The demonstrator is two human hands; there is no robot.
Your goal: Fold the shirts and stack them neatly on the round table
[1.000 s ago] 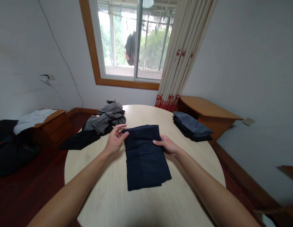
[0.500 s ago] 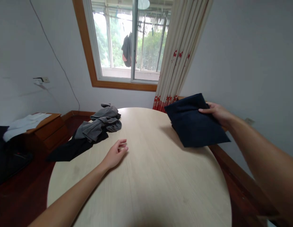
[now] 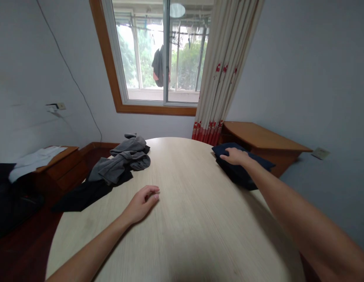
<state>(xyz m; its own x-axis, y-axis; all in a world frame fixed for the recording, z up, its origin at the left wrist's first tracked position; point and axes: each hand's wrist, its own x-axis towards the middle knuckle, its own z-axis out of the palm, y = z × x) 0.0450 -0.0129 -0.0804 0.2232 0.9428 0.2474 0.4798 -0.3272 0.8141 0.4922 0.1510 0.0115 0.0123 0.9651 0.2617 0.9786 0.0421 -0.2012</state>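
On the right edge of the pale round table, a folded navy garment lies on top of other dark folded cloth. My right hand rests on the navy garment from above, its fingers laid over the fabric and not wrapped round it. Nearer the middle, my left hand lies on the tabletop with fingers loosely bent, the thumb apart and nothing in it. Beyond it, to the left, sits a crumpled heap of grey clothing, with black cloth under it hanging over the table's edge.
A wooden desk stands behind the table at the right, by a cream and red curtain and a window. At the left are a low wooden cabinet with white cloth on it and a black bag.
My right hand has lowered the navy garment onto the dark folded cloth and now lies flat on it. My left hand stays on the table. The view has shifted slightly.
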